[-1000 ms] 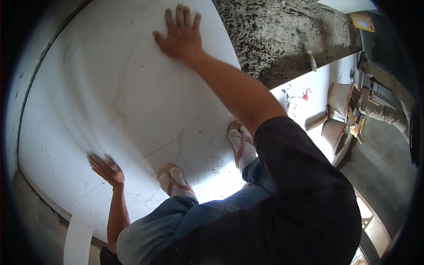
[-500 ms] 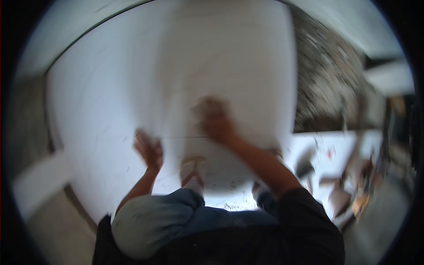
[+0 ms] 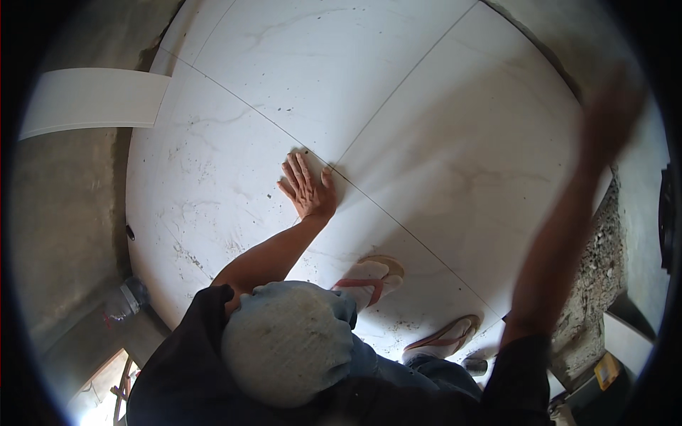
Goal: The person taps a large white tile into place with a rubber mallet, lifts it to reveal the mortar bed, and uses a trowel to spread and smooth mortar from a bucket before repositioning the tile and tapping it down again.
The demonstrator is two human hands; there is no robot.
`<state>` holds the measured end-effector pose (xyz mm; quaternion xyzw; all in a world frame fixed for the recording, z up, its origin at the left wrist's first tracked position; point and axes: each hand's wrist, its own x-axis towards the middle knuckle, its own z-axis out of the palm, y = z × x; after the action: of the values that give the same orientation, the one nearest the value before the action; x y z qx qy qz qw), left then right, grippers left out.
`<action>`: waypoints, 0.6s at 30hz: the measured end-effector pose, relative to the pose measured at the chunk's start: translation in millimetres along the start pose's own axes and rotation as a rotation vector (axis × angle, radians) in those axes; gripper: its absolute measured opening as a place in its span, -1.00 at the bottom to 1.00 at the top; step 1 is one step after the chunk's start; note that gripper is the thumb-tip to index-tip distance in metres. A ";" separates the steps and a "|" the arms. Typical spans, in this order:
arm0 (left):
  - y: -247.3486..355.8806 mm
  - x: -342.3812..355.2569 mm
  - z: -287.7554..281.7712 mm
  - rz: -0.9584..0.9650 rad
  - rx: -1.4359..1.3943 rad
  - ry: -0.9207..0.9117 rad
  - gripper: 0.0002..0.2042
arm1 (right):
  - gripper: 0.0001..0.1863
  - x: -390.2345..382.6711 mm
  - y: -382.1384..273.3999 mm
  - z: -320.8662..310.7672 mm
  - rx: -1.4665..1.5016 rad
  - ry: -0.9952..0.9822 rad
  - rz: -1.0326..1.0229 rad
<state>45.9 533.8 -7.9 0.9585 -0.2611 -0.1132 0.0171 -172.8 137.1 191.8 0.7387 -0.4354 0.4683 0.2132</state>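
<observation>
My left hand lies palm down on a white floor tile with faint veins, its fingers spread. It holds nothing and rests just beside the thin joint where tiles meet. At the far right my right arm is stretched out toward the wall. Motion smears my right hand, so its fingers cannot be made out. Another large tile spreads beneath that arm, partly in shadow. Dark crumbs and smudges are scattered over the tiles.
My sandalled feet stand on the tiles. A white strip runs along the left wall. A see-through plastic bottle lies at the lower left. Rough grey rubble borders the tiles at the right, near a yellow item.
My view has turned across the floor. My left hand, raised and blurred before, now lies flat on the tile. My right hand has swung from the middle to the far right.
</observation>
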 end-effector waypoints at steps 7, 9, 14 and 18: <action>4.5 -18.6 -12.6 0.416 0.164 -0.143 -0.24 | -0.20 -248.9 -165.5 -44.8 0.192 -1.018 0.008; 14.3 -29.3 -22.9 0.751 0.198 -0.378 -0.20 | -0.21 -260.1 -178.8 -68.2 0.236 -1.106 -0.039; 5.9 -36.1 -23.0 0.798 0.173 -0.391 -0.17 | -0.23 -171.3 -179.3 -38.9 0.442 -0.850 0.083; 1.9 -31.5 -22.6 0.763 0.176 -0.407 -0.16 | -0.19 -171.5 -152.1 22.4 0.225 -0.663 0.246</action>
<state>23.7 547.5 20.8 0.7494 -0.6031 -0.2623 -0.0760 -64.4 277.5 44.9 0.8112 -0.5122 0.2706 -0.0799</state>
